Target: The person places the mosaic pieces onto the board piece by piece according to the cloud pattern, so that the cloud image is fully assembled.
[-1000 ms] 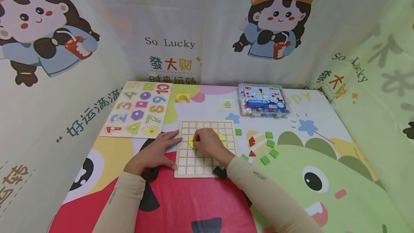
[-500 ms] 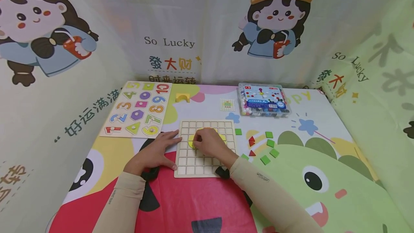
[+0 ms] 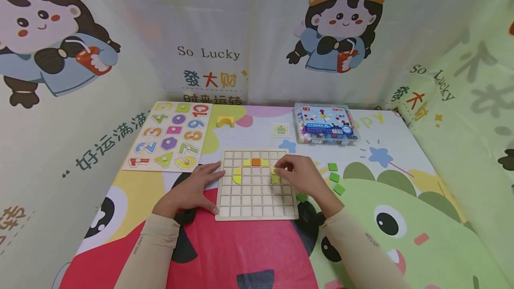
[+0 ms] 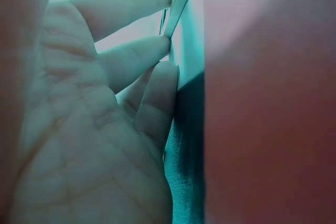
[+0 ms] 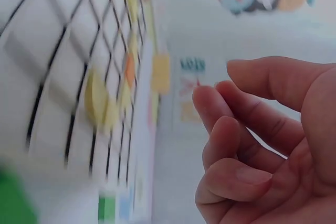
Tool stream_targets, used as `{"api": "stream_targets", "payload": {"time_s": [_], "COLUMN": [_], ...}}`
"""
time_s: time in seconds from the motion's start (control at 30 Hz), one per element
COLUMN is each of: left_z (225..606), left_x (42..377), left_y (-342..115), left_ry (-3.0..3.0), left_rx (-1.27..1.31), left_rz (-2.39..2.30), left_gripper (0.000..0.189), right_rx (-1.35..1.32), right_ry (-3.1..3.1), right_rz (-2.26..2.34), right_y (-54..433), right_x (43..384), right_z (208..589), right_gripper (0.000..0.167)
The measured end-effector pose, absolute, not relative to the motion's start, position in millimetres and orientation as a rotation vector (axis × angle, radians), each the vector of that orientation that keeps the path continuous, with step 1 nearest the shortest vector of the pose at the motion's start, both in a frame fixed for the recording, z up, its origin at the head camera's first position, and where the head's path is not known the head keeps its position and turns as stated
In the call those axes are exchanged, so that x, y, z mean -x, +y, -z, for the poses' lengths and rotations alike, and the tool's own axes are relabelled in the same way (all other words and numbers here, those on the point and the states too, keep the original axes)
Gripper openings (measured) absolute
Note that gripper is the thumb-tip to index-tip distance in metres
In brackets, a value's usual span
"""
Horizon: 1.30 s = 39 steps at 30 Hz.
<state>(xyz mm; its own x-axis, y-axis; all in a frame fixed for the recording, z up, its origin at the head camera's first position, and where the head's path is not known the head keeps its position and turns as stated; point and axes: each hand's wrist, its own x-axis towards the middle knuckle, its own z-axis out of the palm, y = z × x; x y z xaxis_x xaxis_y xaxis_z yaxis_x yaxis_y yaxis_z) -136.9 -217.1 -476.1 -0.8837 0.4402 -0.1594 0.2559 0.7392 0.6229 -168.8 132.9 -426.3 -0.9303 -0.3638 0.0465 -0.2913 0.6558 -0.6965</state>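
Note:
A wooden grid board (image 3: 257, 204) lies in front of me. Yellow pieces sit on it in an arch, among them a rounded one (image 3: 237, 175) on the left, with an orange square tile (image 3: 256, 162) at the top middle. My left hand (image 3: 192, 192) rests at the board's left edge, fingers and thumb spread. In the left wrist view, its fingertips (image 4: 164, 43) are right at that edge. Over the board's right side hovers my right hand (image 3: 300, 172), overlapping a yellow piece. The right wrist view shows nothing between its thumb (image 5: 262, 77) and bent fingers.
Several green square tiles (image 3: 334, 177) lie right of the board. Behind it are a small pattern card (image 3: 280, 130), a clear box of beads (image 3: 327, 124) and a yellow arch block (image 3: 225, 121). A number puzzle board (image 3: 168, 135) lies at the back left.
My right hand has moved right, from the left yellow piece to the board's right side. The orange tile and yellow arch now show, while the red triangles are hidden. The left hand stays put.

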Motion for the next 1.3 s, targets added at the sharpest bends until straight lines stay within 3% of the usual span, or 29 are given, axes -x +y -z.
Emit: {"api": "stream_targets", "payload": {"time_s": [0.5,0.83,1.3], "left_z": [477,478,480], "left_x": [139,139,142], "left_y": [-219,-216,-217], "left_ry": [2.647,2.661,2.682], "left_rx": [-0.525,-0.537,-0.577], "left_rz": [-0.892,-0.874,-0.847], "left_gripper": [0.114,0.114,0.113], "right_rx": [0.151,0.08,0.252], "right_ry": [3.01,2.987,3.004], "right_rz": [1.022,0.824,0.656], "right_y": [264,281,282], "right_x": [165,173,173], "right_z": [445,460,462], "right_gripper": [0.023,0.028,0.029]}}
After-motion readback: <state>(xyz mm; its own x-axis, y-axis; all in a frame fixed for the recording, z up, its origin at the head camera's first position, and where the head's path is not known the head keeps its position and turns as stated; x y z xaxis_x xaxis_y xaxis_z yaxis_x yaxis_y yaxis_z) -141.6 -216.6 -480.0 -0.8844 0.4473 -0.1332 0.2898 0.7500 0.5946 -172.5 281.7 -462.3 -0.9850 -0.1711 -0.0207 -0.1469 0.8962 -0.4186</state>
